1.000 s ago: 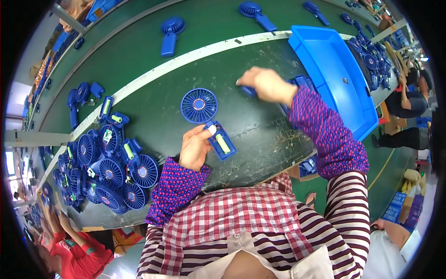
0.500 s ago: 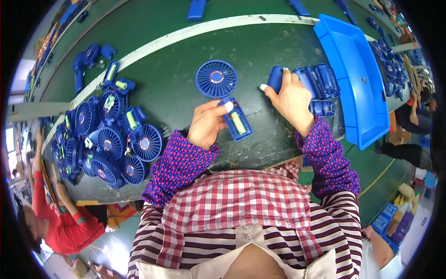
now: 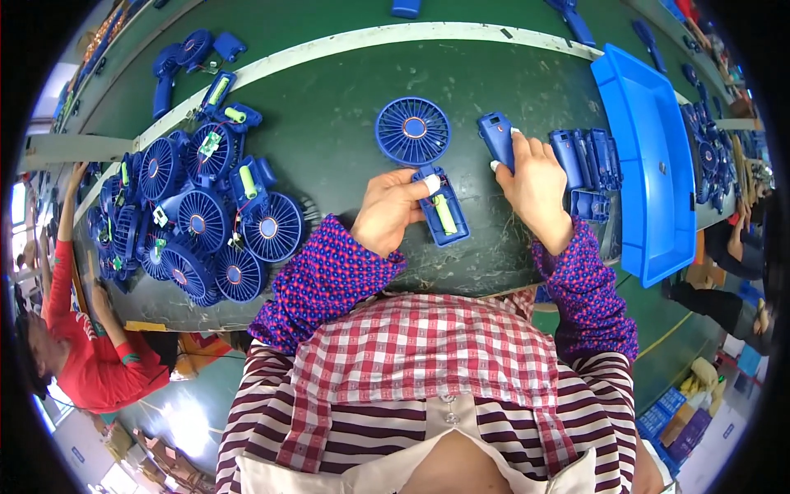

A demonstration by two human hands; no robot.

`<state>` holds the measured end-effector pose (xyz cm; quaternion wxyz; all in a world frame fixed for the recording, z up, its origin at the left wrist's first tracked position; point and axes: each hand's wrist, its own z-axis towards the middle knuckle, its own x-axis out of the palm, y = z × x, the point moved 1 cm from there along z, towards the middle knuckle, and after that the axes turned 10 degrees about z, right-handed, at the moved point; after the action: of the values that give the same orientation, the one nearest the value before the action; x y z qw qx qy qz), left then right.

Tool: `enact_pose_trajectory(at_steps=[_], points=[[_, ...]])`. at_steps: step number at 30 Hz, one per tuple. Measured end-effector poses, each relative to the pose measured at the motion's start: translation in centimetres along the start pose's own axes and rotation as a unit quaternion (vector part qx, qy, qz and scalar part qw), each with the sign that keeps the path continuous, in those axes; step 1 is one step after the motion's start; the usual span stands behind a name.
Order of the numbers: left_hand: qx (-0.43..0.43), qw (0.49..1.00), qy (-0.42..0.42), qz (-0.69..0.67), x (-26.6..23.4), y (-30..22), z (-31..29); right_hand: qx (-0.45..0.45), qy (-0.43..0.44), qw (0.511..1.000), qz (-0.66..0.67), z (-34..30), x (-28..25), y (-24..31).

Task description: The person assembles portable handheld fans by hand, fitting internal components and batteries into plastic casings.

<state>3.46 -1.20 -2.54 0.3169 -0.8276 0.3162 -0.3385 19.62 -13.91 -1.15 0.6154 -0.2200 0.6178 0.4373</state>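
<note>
My left hand point(image 3: 388, 207) is closed round the handle of a blue handheld fan point(image 3: 413, 130). Its round grille points away from me, and the handle lies open side up, showing a light-green battery cell point(image 3: 445, 214). My left thumb presses on the handle's upper end, near the neck. To the right, my right hand point(image 3: 536, 188) grips a blue handle cover point(image 3: 495, 136) between thumb and fingers, tilted and apart from the fan. Beside that hand stand several more blue handle covers point(image 3: 586, 156) in a row, with another blue shell piece point(image 3: 589, 206) nearer me.
A heap of blue fans point(image 3: 197, 222) with exposed cells and circuit boards covers the left of the green table point(image 3: 346, 107). A blue plastic tray point(image 3: 650, 165) stands at the right. A white strip point(image 3: 370, 35) crosses behind. A person in red point(image 3: 107, 354) sits at left.
My right hand has drawn the handle cover left, away from the row, and turned it. The left hand still grips the fan. The whole view has shifted slightly.
</note>
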Motion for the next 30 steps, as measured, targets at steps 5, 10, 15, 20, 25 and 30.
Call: enact_pose_trajectory(at_steps=[5,10,15,20,25,30], points=[[-0.001,1.0,-0.002,-0.023,0.3,0.2,0.2,0.029,-0.072,0.99,0.117,-0.3,-1.3,0.4],[-0.009,0.998,-0.003,-0.063,-0.1,0.2,0.1,0.02,-0.011,0.979,0.204,-2.3,-4.4,5.0],[-0.007,0.995,0.0,-0.099,0.5,-0.3,-0.1,-0.015,0.024,0.974,0.223,-3.3,-4.1,7.3],[-0.002,0.995,-0.002,-0.104,0.7,-0.4,-0.1,-0.018,0.046,0.973,0.225,-2.9,-3.2,7.9],[0.005,0.995,0.009,-0.096,0.5,-0.2,0.1,-0.021,0.05,0.975,0.215,-2.9,-2.9,8.2],[0.013,1.0,0.007,-0.024,0.8,-0.2,-0.2,-0.052,0.034,0.978,0.198,-3.2,-2.3,7.9]])
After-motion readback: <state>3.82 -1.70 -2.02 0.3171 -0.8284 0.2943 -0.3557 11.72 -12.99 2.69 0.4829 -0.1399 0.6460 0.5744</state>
